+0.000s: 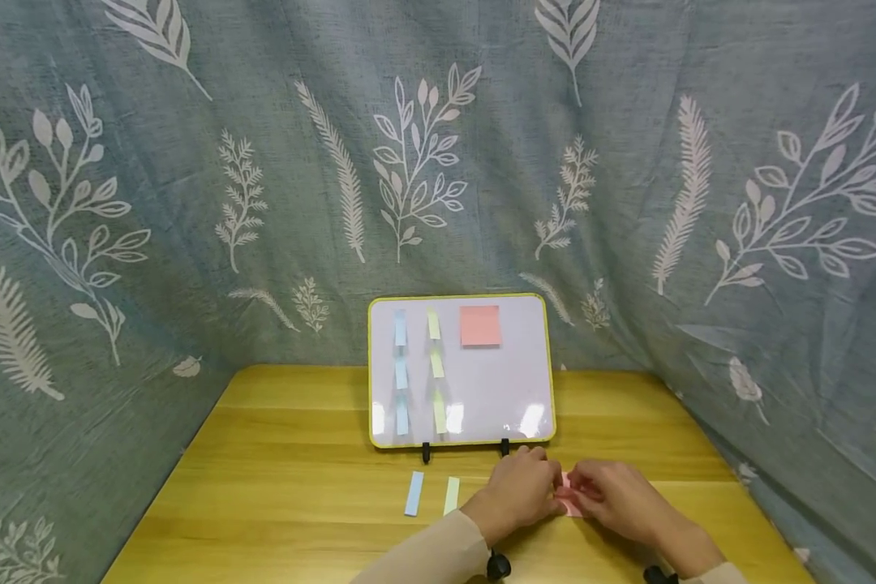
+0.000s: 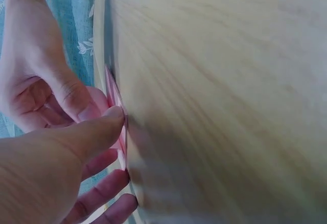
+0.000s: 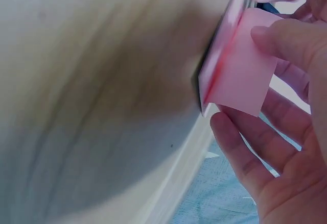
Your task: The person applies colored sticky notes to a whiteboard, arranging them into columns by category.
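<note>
A pad of pink sticky notes [image 1: 573, 511] lies on the wooden table, in front of the whiteboard's right side. My right hand [image 1: 620, 499] pinches the pad's top sheet [image 3: 242, 73], which stands lifted at an angle from the sheets below, as the right wrist view shows. From the other side my left hand [image 1: 518, 491] holds the pad, its thumb [image 2: 110, 124] pressing at the edge and its fingers beside it. Left of that hand lie a blue sticky strip [image 1: 414, 493] and a pale green one [image 1: 451, 495], the latter partly behind the wrist.
A yellow-edged whiteboard [image 1: 514, 389] leans upright on black feet [image 1: 427, 453] behind the hands. Stuck on it are a column of blue strips [image 1: 401, 374], a column of pale green strips [image 1: 437, 364] and a square pink note [image 1: 479, 326]. Leaf-patterned curtains [image 1: 438, 203] enclose the table.
</note>
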Motion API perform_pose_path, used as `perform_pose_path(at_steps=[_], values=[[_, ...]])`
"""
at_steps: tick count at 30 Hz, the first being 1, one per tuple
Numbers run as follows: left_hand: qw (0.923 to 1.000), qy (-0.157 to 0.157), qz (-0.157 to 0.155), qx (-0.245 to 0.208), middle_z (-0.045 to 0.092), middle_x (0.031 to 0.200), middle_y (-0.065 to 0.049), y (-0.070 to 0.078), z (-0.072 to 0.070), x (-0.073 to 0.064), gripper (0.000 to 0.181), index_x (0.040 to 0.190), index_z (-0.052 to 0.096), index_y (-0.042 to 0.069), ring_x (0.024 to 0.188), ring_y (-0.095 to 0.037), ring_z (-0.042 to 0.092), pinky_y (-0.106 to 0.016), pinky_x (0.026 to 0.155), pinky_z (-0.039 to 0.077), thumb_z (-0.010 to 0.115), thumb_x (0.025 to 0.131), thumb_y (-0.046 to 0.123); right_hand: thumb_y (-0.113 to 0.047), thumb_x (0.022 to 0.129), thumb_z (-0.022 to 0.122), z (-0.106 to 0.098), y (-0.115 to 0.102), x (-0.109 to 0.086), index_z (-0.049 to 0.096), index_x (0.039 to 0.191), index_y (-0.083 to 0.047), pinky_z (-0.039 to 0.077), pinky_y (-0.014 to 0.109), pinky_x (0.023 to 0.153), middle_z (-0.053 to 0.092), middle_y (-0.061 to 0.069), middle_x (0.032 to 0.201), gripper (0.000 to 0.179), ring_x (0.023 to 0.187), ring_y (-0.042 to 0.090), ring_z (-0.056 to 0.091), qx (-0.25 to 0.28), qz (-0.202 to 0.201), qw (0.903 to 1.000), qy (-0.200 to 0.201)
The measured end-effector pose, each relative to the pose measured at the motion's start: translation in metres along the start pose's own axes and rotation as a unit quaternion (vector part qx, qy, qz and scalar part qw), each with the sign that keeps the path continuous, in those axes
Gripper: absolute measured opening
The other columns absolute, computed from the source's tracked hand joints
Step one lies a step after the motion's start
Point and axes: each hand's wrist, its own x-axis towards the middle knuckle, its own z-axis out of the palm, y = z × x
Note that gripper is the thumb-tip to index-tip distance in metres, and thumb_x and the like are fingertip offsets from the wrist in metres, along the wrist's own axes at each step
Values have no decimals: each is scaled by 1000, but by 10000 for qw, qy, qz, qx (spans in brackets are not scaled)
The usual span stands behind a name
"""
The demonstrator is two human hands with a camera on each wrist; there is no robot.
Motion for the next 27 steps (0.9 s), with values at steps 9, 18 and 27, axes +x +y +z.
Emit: perform_pose_path(at_steps=[9, 18, 27], values=[[9999, 97, -26, 51, 78, 131, 18, 2, 3, 4, 40, 123, 88, 38, 104, -7, 66, -25, 83, 59, 96, 93, 62, -10, 101, 88, -9, 3, 3, 76, 98, -27, 54, 24, 68, 77, -19, 90, 21, 79, -7, 59, 297, 146, 9989, -334], [9999, 36, -82, 94, 74, 114, 12, 1, 4, 6, 48, 123, 86, 30, 95, -11, 64, -29, 78, 60, 97, 91, 65, -5, 107, 82, -19, 5, 17, 75, 101, -21, 54, 22, 67, 79, -9, 90, 18, 78, -6, 59, 443, 327, 9971, -519], [9994, -21, -339, -50, 77, 136, 11, 0, 2, 7, 71, 147, 78, 30, 113, -13, 70, -36, 94, 66, 97, 89, 67, -10, 105, 86, -19, 10, 32, 77, 100, -22, 51, 23, 67, 74, -15, 85, 16, 73, -4, 56, 54, 639, 9971, -411]])
